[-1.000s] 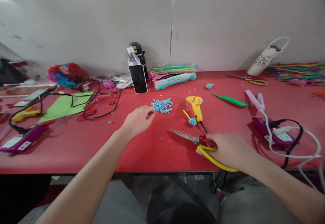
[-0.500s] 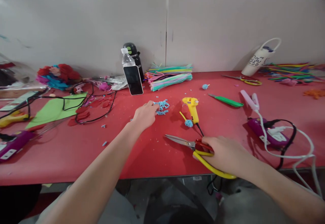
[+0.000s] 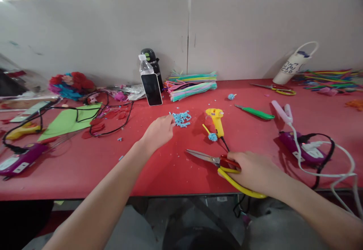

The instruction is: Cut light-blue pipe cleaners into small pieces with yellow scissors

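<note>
My left hand [image 3: 158, 132] reaches across the red table [image 3: 85, 167], its fingers curled together at the near edge of a small pile of light blue cut pieces [image 3: 181, 118]. What the fingertips hold, if anything, is hidden. My right hand [image 3: 255, 170] rests near the table's front edge, closed over the red and yellow handles of a pair of scissors [image 3: 215, 160] that lie flat with the blades pointing left. A yellow glue gun [image 3: 216, 119] stands just beyond the scissors, with a small blue pompom on a yellow stem [image 3: 210, 135] beside it.
A water bottle [image 3: 144, 67], dark flask and a propped phone [image 3: 152, 89] stand at the back by a bundle of pipe cleaners [image 3: 193, 85]. A green cutter [image 3: 255, 112], purple power strips [image 3: 297, 148] with cables, green paper [image 3: 66, 121] and paper flowers [image 3: 69, 84] lie around. White partition boards close off the far side.
My left hand moved forward from the bare table to the blue pile, then drew back slightly. My right hand stayed on the scissors.
</note>
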`<state>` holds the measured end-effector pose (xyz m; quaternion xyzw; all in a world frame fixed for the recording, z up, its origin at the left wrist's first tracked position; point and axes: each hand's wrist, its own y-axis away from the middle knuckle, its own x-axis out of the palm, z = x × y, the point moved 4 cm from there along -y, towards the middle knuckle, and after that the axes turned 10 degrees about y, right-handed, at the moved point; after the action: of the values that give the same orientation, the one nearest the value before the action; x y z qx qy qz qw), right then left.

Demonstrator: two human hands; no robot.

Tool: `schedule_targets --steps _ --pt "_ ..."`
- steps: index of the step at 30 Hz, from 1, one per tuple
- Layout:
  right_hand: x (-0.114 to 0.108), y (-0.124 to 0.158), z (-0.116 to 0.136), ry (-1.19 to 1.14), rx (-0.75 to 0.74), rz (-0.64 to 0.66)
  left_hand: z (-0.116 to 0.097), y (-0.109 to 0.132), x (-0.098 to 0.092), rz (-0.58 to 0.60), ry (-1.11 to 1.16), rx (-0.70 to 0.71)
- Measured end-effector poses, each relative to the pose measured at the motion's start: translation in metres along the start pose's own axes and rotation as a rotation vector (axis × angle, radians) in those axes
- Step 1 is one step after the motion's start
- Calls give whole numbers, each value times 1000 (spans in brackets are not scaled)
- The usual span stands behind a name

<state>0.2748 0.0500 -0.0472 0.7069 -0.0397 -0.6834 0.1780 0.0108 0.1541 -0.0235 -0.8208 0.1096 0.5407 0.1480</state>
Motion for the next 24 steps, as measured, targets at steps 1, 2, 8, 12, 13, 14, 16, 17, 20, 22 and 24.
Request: schedule_targets --steps 1,2,8,12,13,14,16,17,20,22,24 --pt "0 0 0 1 0 6 -3 7 -5 -13 27 1" --pt "-1 0 0 2 -4 8 -6 14 -10 -26 72 2" --pt "-3 0 -4 9 -6 -27 -17 53 -29 -173 550 -36" --pt "-6 0 -8 -41 -3 -84 -18 68 -31 -192 705 -81" --pt "-7 0 -8 -54 -4 -102 -18 71 -31 -188 716 -93" --pt "-8 1 -8 -68 -8 -119 -18 74 -31 -181 720 -102" --pt "-11 2 -7 -116 -30 -144 -18 79 -30 -166 719 -111" --pt "-12 3 -6 -153 -46 -154 -19 81 -29 -160 716 -108" --pt "-15 7 -2 -259 -79 -162 -21 86 -27 -137 693 -75" --pt "-17 9 0 -284 -84 -164 -22 88 -27 -129 680 -59" --pt "-18 10 3 -287 -98 -168 -21 88 -27 -141 681 -79"
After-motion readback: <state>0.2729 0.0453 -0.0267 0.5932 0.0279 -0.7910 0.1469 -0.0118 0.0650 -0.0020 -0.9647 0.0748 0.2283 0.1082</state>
